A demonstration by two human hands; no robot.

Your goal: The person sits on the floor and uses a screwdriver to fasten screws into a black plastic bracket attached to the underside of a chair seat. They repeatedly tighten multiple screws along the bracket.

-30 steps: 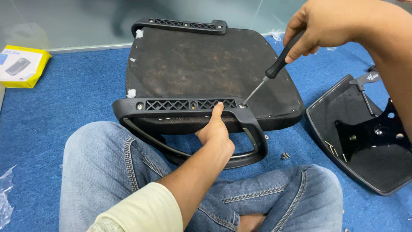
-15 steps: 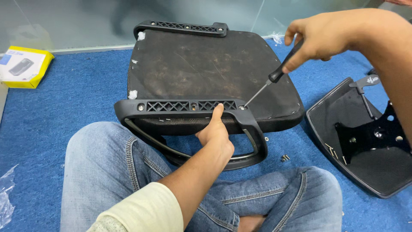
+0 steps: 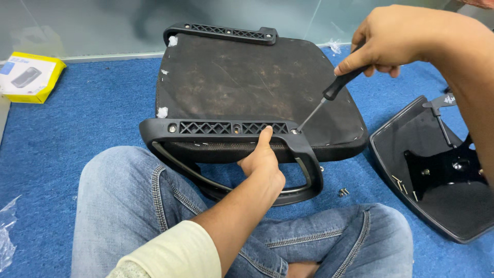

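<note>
**Screwdriver at the armrest bracket of an upturned chair seat**

The chair seat (image 3: 257, 87) lies upside down on the blue carpet (image 3: 77, 113), its near edge over the person's jeans-clad knees. The right hand (image 3: 396, 38) is closed around the black handle of a screwdriver (image 3: 329, 95), fingers (image 3: 355, 62) wrapped tight, index laid along the grip; the shaft slants down and left so the tip meets a screw at the right end of the armrest bracket (image 3: 226, 127). The left hand (image 3: 265, 164) is loosely curled, holding nothing, its thumb pressed up against the bracket's front edge just left of the tip, the other fingers tucked beneath, where I cannot see them.

The seat looks bulky and fairly heavy, with a stiff board under worn dark fabric; it should not flex, but it could rock on the knees. The moulded plastic bracket and armrest loop (image 3: 303, 180) below the left-hand fingers are rigid and offer the best holds. The screwdriver is light, and its slim tip may slip off the screw head.

Loose screws (image 3: 342, 192) lie on the carpet right of the left hand. A black base plate (image 3: 437, 175) sits below the right forearm, and a yellow box (image 3: 31, 77) lies far left.
</note>
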